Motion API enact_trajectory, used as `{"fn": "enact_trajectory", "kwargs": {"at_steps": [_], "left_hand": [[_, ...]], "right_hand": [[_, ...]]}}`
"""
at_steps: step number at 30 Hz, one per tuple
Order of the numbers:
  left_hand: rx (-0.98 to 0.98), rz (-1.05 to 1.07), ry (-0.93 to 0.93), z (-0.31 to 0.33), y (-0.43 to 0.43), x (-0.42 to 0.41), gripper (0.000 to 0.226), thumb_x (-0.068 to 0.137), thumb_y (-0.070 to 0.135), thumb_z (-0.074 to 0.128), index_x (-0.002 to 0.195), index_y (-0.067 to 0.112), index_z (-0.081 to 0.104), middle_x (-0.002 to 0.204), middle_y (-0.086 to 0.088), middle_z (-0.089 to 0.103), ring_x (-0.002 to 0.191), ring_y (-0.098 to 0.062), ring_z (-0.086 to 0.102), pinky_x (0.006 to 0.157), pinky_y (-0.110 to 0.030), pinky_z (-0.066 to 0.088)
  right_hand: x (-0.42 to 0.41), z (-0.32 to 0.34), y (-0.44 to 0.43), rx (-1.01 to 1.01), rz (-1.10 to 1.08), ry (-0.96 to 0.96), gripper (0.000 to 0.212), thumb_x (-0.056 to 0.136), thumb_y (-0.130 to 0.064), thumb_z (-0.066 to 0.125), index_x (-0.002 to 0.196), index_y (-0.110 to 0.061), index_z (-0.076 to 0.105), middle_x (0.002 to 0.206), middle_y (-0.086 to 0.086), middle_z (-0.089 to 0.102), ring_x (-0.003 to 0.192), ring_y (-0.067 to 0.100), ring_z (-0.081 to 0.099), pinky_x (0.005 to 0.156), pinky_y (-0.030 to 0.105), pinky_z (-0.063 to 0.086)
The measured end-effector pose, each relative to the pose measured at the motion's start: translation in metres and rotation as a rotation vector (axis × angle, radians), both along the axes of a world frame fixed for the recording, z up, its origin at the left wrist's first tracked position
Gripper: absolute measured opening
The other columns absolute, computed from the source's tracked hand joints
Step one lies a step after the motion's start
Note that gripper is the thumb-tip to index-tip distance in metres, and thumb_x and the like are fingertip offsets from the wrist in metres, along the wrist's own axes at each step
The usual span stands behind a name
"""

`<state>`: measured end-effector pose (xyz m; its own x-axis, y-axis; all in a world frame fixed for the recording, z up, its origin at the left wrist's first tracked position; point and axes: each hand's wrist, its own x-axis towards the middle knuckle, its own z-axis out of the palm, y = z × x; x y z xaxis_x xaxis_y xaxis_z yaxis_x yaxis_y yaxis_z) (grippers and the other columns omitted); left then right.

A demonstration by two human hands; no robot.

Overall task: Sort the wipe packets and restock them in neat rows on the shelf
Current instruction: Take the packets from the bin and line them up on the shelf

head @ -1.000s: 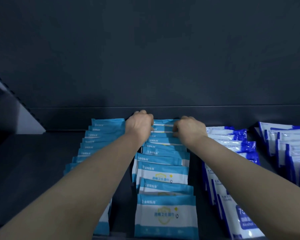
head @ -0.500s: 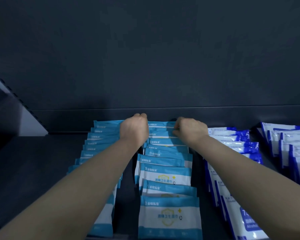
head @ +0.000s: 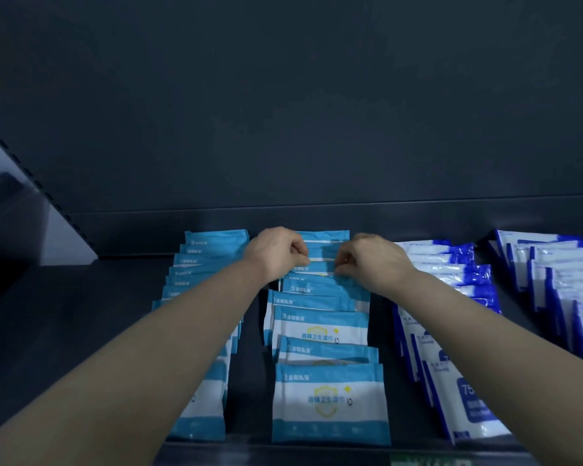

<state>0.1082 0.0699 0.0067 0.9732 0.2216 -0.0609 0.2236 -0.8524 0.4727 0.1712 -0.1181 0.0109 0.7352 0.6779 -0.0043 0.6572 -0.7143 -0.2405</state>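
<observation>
- Both bare forearms reach forward from the lower corners and angle inward, so the 2 hands nearly meet deep on the dark shelf (head: pixel 64 314).
- The left hand (head: pixel 275 255) is knuckles-up with its fingers curled down and inward. Its fingertips pinch the left end of a wipe packet (head: pixel 321 264).
- The right hand (head: pixel 372 262) mirrors it, knuckles-up with fingers curled, and pinches the right end of the same packet.
- That packet is light blue with a thin white edge showing. It spans the small gap between the 2 hands.
- It sits near the back of the middle light-blue row (head: pixel 327 398), with at least 1 more packet behind it against the back panel (head: pixel 283 129).
- The middle row runs from the shelf's front edge to the back, its packets leaning and overlapping. The front packet shows its whole face, with a yellow shield mark.
- Just left of it lies the left light-blue row (head: pixel 212 243). The left forearm passes over it and hides much of its near half.
- Right of the right hand lies a dark-blue-and-white row (head: pixel 451 264), and the right forearm crosses its middle.
- A 4th row (head: pixel 559 264) in the same colours lies farther right, at the frame's edge, apart from both hands.
</observation>
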Motion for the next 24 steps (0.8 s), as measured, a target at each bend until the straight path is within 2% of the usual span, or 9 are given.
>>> {"fn": "enact_trajectory", "kwargs": {"at_steps": [2, 5, 8, 11, 13, 15, 19, 24], "left_hand": [[-0.021, -0.036, -0.012, 0.001, -0.003, -0.001, 0.009, 0.080, 0.032, 0.077, 0.086, 0.030, 0.072, 0.087, 0.017, 0.062, 0.087, -0.004, 0.060, 0.079, -0.025, 0.050], [0.044, -0.070, 0.037, 0.001, -0.005, -0.001, 0.018, 0.079, 0.029, 0.078, 0.095, 0.028, 0.069, 0.091, 0.015, 0.065, 0.087, -0.005, 0.061, 0.075, -0.023, 0.048], [0.045, -0.014, 0.002, 0.000, -0.004, -0.001, 0.014, 0.081, 0.019, 0.076, 0.090, 0.025, 0.067, 0.084, 0.012, 0.069, 0.082, -0.006, 0.065, 0.071, -0.023, 0.050], [0.085, -0.012, -0.044, 0.001, -0.005, -0.004, 0.011, 0.084, 0.021, 0.073, 0.090, 0.028, 0.068, 0.084, 0.013, 0.067, 0.084, -0.007, 0.062, 0.075, -0.025, 0.050], [0.113, -0.061, -0.088, 0.004, -0.004, -0.006, 0.012, 0.082, 0.028, 0.075, 0.092, 0.030, 0.068, 0.090, 0.015, 0.064, 0.088, -0.006, 0.057, 0.077, -0.026, 0.047], [0.084, -0.128, -0.072, 0.010, -0.001, -0.012, 0.009, 0.079, 0.035, 0.077, 0.084, 0.032, 0.070, 0.090, 0.017, 0.063, 0.084, -0.003, 0.056, 0.074, -0.025, 0.046], [0.071, -0.212, 0.059, 0.014, 0.001, -0.021, 0.012, 0.075, 0.041, 0.080, 0.083, 0.036, 0.072, 0.085, 0.020, 0.066, 0.082, 0.002, 0.061, 0.072, -0.021, 0.049], [0.208, -0.206, 0.041, 0.011, -0.010, -0.025, 0.012, 0.078, 0.039, 0.077, 0.081, 0.032, 0.068, 0.081, 0.019, 0.063, 0.081, -0.002, 0.059, 0.069, -0.023, 0.044]], "right_hand": [[-0.002, 0.001, 0.000, -0.048, 0.020, 0.022, 0.018, 0.085, -0.043, 0.066, 0.099, -0.032, 0.067, 0.102, -0.008, 0.055, 0.105, 0.014, 0.052, 0.077, 0.027, 0.042], [-0.005, 0.002, -0.002, -0.146, -0.021, -0.033, 0.013, 0.088, -0.035, 0.062, 0.099, -0.032, 0.066, 0.110, -0.005, 0.063, 0.107, 0.018, 0.056, 0.074, 0.025, 0.038], [-0.007, 0.004, -0.001, -0.150, -0.074, -0.055, 0.007, 0.090, -0.030, 0.056, 0.093, -0.033, 0.062, 0.108, -0.003, 0.065, 0.102, 0.021, 0.060, 0.072, 0.026, 0.036], [-0.009, 0.001, 0.001, -0.151, -0.106, -0.070, 0.006, 0.091, -0.028, 0.054, 0.091, -0.032, 0.057, 0.107, -0.003, 0.065, 0.100, 0.021, 0.059, 0.073, 0.027, 0.037], [-0.010, -0.002, -0.002, -0.115, -0.120, -0.057, 0.014, 0.088, -0.032, 0.058, 0.102, -0.030, 0.058, 0.108, -0.004, 0.064, 0.103, 0.020, 0.058, 0.074, 0.028, 0.039], [-0.013, 0.000, -0.007, -0.029, -0.110, -0.045, 0.028, 0.084, -0.036, 0.065, 0.110, -0.029, 0.057, 0.106, -0.006, 0.060, 0.104, 0.018, 0.055, 0.076, 0.029, 0.041], [-0.027, 0.007, -0.016, -0.034, 0.021, -0.019, 0.017, 0.083, -0.039, 0.067, 0.097, -0.031, 0.066, 0.093, -0.012, 0.051, 0.100, 0.012, 0.054, 0.072, 0.026, 0.040], [-0.045, 0.001, -0.013, -0.035, 0.050, -0.012, 0.022, 0.086, -0.048, 0.062, 0.100, -0.031, 0.068, 0.105, -0.007, 0.059, 0.106, 0.013, 0.052, 0.078, 0.028, 0.039]]}}
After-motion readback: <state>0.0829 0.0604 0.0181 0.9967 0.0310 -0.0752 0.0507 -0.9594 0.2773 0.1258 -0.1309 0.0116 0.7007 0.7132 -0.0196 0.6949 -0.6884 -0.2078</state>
